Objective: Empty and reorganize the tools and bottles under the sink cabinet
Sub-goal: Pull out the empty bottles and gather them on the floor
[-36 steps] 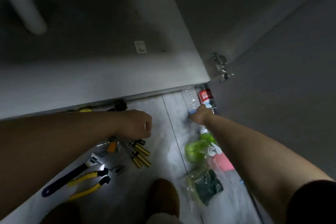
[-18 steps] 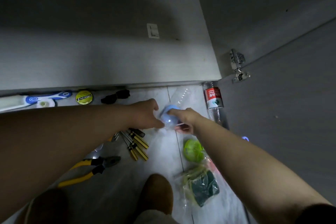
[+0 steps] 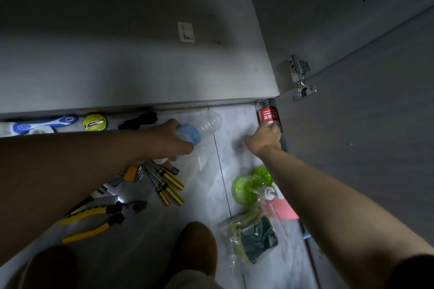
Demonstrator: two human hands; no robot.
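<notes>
A: The left hand (image 3: 169,141) is clamped on a clear ribbed bottle (image 3: 202,128), lifted over the tiles; the right hand (image 3: 265,139) touches the red-labelled bottle (image 3: 269,116) lying far right by the cabinet (grip not clear).

B: Smooth round plastic; it could roll under the door (image 3: 364,136) if nudged.

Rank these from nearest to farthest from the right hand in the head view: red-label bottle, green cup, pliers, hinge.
From the right hand:
1. Red-label bottle: at the fingertips, by the cabinet corner.
2. Green cup: below the hand, under the forearm's left edge.
3. Hinge: up and right, on the door.
4. Pliers: far left, under the left arm.
</notes>
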